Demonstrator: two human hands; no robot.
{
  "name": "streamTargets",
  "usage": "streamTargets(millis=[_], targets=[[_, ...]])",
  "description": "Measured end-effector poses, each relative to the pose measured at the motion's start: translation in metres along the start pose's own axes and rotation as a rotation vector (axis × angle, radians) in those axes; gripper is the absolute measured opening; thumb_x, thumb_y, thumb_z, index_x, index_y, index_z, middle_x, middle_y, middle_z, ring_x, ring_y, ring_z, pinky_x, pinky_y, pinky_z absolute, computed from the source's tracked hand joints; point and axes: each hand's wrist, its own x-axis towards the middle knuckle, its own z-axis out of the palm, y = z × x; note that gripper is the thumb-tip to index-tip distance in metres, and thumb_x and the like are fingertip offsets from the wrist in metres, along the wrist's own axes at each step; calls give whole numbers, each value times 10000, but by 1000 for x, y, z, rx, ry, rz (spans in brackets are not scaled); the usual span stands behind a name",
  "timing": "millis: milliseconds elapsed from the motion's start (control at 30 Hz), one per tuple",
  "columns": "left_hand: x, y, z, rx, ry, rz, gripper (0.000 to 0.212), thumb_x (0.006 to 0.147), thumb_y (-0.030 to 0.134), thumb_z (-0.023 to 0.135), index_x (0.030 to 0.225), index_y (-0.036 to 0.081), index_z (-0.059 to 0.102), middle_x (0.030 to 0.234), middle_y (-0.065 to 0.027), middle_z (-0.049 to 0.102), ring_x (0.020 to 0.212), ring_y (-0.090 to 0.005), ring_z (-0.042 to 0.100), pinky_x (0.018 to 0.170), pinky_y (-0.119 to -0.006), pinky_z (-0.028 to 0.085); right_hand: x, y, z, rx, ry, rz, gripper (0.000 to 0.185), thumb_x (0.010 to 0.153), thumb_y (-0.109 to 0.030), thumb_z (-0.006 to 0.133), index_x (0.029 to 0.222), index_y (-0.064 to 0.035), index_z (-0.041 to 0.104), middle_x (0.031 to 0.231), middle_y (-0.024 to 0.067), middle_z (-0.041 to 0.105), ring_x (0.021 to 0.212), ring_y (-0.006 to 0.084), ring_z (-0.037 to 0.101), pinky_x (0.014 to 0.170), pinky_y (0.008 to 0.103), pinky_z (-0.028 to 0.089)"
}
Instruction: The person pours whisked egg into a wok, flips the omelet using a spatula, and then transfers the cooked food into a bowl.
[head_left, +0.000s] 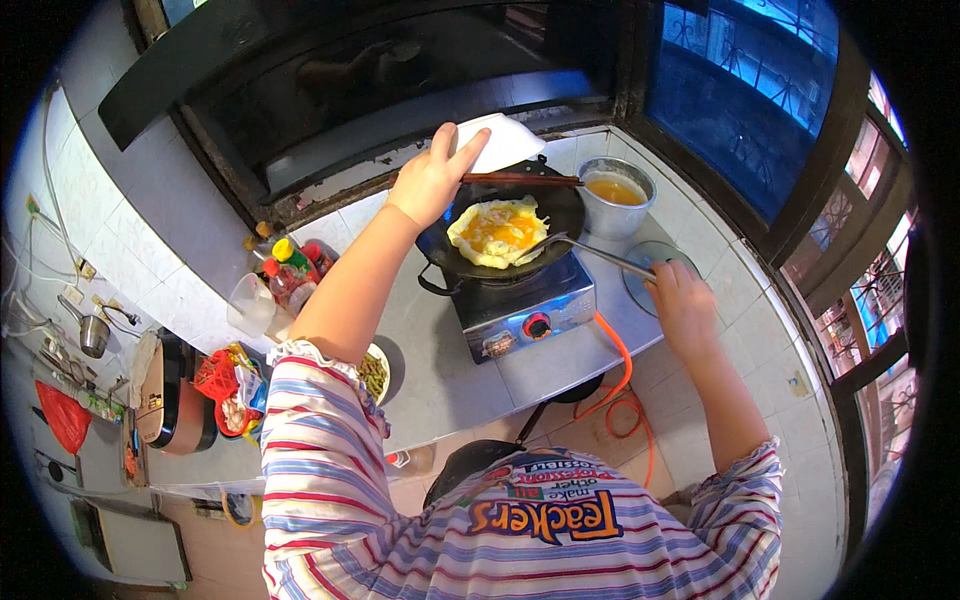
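My left hand (435, 176) grips a white bowl (501, 142), tipped over the back of a black wok (574, 217), along with brown chopsticks (525, 179) that reach across the wok. In the wok lies beaten egg (499, 231), set and puffed at the rim, runny orange in the middle. My right hand (682, 304) is closed around the handle of a metal spatula (611, 257), its head at the egg's right edge. Under the wok stands a single-burner gas stove (529, 307) with a red-ringed knob.
A metal pot (616, 214) of yellowish liquid stands right of the wok, near a glass lid (637, 289). Sauce bottles (289, 281), a clear plastic jug (251, 304) and a bowl of cut green vegetables (373, 375) stand left. An orange gas hose (622, 360) drops over the counter's front edge.
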Motion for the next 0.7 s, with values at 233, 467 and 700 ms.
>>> streamTargets(millis=[233, 467, 700], targets=[[-1, -3, 3, -32, -6, -28, 650, 729, 16, 564, 1307, 243, 374, 1167, -215, 430, 746, -343, 610, 642, -386, 523, 24, 2, -15, -56, -69, -173, 166, 744, -158, 601, 846, -76, 499, 790, 82, 508, 706, 247, 542, 570, 349, 469], [3, -5, 5, -24, 14, -53, 683, 700, 10, 584, 1309, 238, 374, 1163, -210, 433, 751, -347, 607, 639, -389, 523, 53, -25, 69, -28, -162, -180, 140, 818, -194, 520, 864, -68, 476, 806, 93, 522, 725, 263, 566, 580, 389, 474], [2, -13, 1, -29, 46, -47, 693, 688, 3, 591, 1304, 240, 378, 1160, -206, 438, 739, -346, 609, 634, -386, 525, 99, -40, 95, 111, -203, 202, 258, 854, -289, 527, 830, -34, 502, 783, 168, 595, 718, 336, 604, 614, 421, 482]])
